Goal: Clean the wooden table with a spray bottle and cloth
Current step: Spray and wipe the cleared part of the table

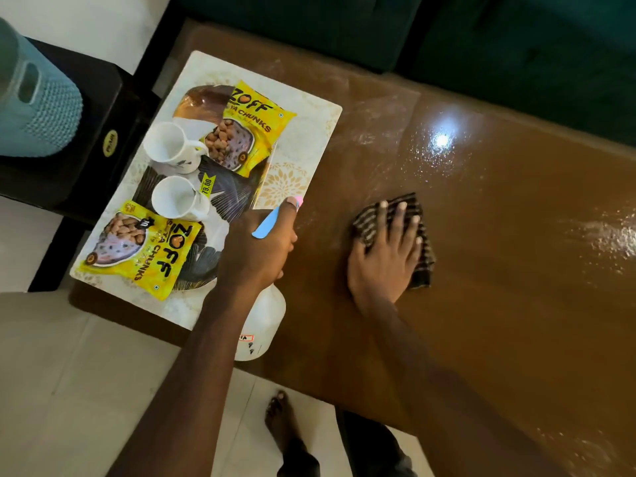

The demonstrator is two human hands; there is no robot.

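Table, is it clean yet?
Partly. Spray already glistens on the brown wooden table. The right hand presses the dark striped cloth flat on it; the left hand holds the white spray bottle. Wet patches look unwiped, and the patterned tray of mugs covers one end.

A person is showing only in parts, from the near edge of the scene. The left forearm [192, 373] and the right forearm [430, 366] are showing bare along all their visible length, both long and slim. The left hand [256, 247] and right hand [385, 256] are bare too. The fingernails [402, 205] on the right hand are looking pale and rounded. Nearer, between the arms, a bare foot [282, 421] is showing. The person is wearing dark trousers [373, 449], with one hem lying over the ankle.
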